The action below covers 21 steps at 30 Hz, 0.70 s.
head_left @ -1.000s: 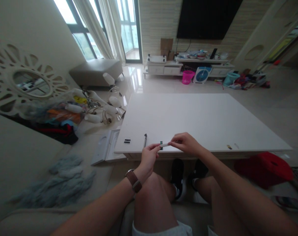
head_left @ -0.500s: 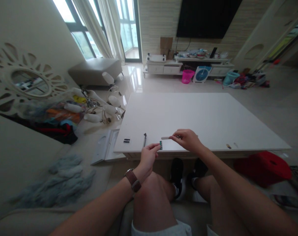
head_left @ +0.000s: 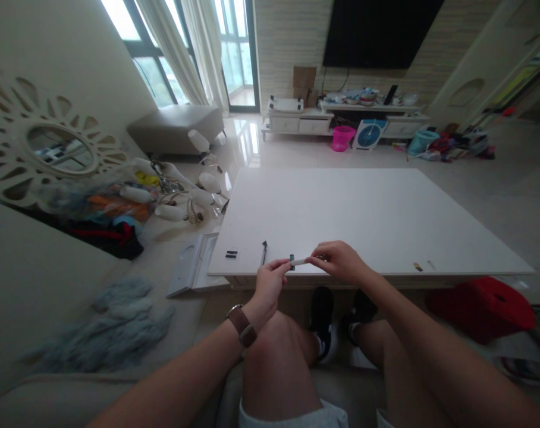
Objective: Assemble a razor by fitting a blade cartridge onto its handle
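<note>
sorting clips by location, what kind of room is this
Most likely a living room in a home: a large dark screen hangs on the far wall above a low white cabinet, and a padded bench stands near the curtained window.

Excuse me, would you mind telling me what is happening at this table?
A person's left hand pinches a small green-and-black piece by the near edge of the white table. The right hand holds a pale strip, its tip at that piece; whether they touch is hard to tell. Left of the hands lie a slim tool and two short black strips.
</note>
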Available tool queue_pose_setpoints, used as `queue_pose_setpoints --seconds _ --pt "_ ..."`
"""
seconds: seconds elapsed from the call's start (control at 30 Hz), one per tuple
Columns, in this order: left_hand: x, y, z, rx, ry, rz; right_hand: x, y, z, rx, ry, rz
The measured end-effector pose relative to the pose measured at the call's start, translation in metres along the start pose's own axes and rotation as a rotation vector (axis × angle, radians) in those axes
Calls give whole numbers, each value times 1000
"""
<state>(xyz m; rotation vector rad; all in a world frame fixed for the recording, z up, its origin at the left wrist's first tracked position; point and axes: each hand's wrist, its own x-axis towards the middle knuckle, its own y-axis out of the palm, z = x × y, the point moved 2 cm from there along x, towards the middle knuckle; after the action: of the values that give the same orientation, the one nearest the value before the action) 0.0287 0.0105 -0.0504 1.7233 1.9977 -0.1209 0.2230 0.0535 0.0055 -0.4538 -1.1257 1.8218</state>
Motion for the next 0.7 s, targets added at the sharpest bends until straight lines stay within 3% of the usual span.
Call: queue_pose_setpoints --seconds 0.17,0.37,0.53,0.7 --pt "0 0 -1 -9 10 15 0 -4 -1 -56 40 -95" --pt "1 0 0 -3 22 11 -3 0 6 25 -91 160" --pt "1 0 0 6 20 16 -2 -2 3 11 -12 44" --pt "1 -1 -3 -3 18 -6 -3 4 7 50 -77 201"
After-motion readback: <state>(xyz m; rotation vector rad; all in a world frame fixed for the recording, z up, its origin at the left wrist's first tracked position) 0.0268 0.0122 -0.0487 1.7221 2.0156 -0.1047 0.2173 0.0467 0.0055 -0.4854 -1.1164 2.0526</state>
